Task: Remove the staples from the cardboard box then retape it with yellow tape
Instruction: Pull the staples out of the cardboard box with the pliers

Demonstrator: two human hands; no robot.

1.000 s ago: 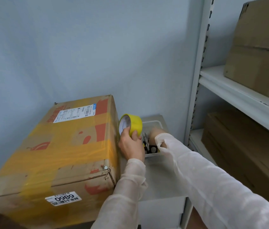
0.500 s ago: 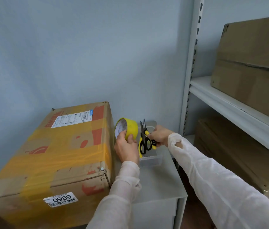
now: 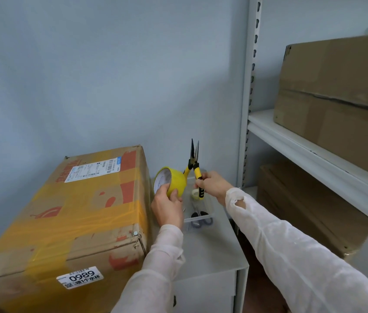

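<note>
The cardboard box point(image 3: 70, 213) fills the lower left, lying on its long side with wide bands of yellow tape across its top and front. A shipping label point(image 3: 92, 170) sits on its far top face and a white sticker reading 0989 point(image 3: 80, 277) on its near face. A small metal fastener point(image 3: 135, 233) shows at the box's near right top corner (too small to tell exactly what it is).

Just right of the box, the left hand point(image 3: 167, 208) grips a roll of yellow tape point(image 3: 174, 180), fingers and thumb curled round its rim, the roll's open core facing the box. Right of that, the right hand point(image 3: 214, 185) is closed round one yellow-and-black handle of a pair of needle-nose pliers point(image 3: 194, 168), held upright with the tips pointing up and slightly parted.

Below both hands, a clear plastic bin point(image 3: 210, 216) rests on a grey cabinet point(image 3: 214, 256) that stands against the box's right side. The bin holds dark-handled scissors point(image 3: 197, 219) and a small pale tape roll point(image 3: 194, 193).

Further right of the box, a white metal shelf unit point(image 3: 291, 141) carries a large brown carton point(image 3: 336, 98) on its upper board and another carton point(image 3: 302, 206) beneath.
</note>
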